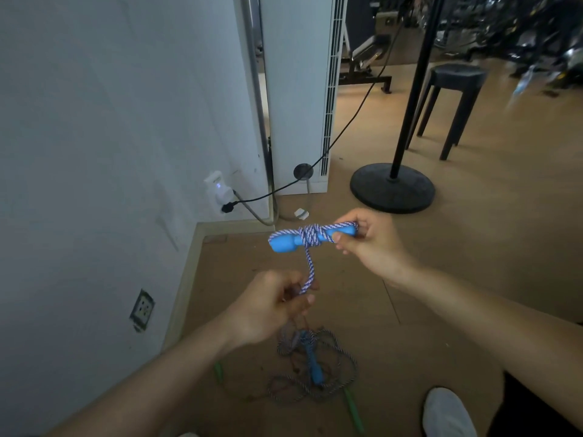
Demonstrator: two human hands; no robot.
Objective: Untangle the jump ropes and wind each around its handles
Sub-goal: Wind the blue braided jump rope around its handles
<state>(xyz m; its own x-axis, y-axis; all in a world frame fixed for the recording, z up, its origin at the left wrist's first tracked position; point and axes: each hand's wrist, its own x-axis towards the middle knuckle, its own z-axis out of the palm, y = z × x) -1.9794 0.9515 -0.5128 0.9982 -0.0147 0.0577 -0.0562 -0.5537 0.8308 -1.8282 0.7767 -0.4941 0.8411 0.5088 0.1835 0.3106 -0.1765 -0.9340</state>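
Blue handle (285, 242) midair (wall (94, 121) near left)

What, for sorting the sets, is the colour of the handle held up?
The handle is light blue; the head view shows it.

The right hand (372, 244) holds the handle (285, 242) by its right end. The left hand (271, 307), nearer and to the left, pinches the rope strand (309, 269) hanging from its wraps. On the floor beneath lies the tangled pile (315, 364) (a shoe (448, 411) to its right). Farther off is a stand base (392, 187) and, beyond it, a stool (454, 89).
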